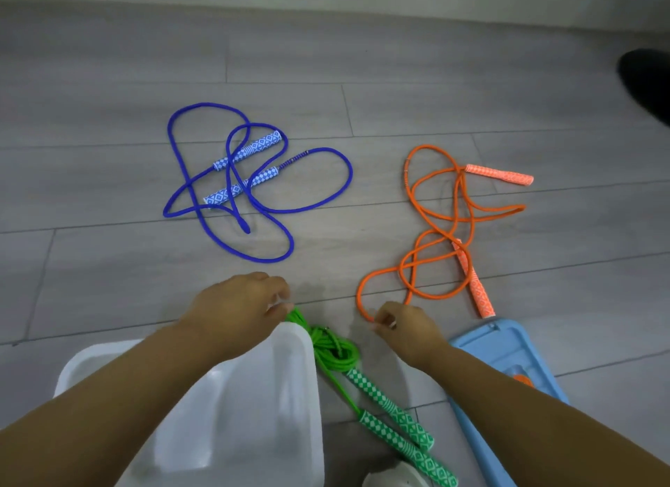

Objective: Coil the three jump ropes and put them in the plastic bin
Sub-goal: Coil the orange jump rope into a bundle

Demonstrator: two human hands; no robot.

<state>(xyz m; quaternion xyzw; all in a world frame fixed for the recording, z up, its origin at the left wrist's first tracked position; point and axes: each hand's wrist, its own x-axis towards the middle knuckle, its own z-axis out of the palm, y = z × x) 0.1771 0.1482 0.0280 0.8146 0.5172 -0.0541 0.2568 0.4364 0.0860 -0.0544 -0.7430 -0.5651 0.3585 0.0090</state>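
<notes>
Green jump rope (335,354) lies on the floor (108,167), bundled into a small tight coil just beside the right wall of the plastic bin (253,425). Its two patterned handles trail back toward you and a short doubled end runs forward. Your left grip (235,305) reaches over the bin's far corner and pinches that end between thumb and fingertips, which looks like holding the coil together before it goes in. Your right grip (406,327) has its fingers curled at the nearest loop of the orange jump rope (480,294). The rope touches your fingertips there, but you can't tell from this view whether they have closed on it.

The orange rope and the blue jump rope (250,149) are both uncoiled, spread in crossing loops farther out — blue ahead to the left, orange ahead to the right, well apart from each other. That probably means one rope is nearly finished and two are still to do.

For room, the bin's open mouth sits right under your left forearm, so the lift in should be short. The bin's right rim is the edge to clear, and the trailing handles could catch on it. A light blue lid (507,352) lies flat to the right, near the orange rope's closer handle — pull the slack toward you and away from it.
</notes>
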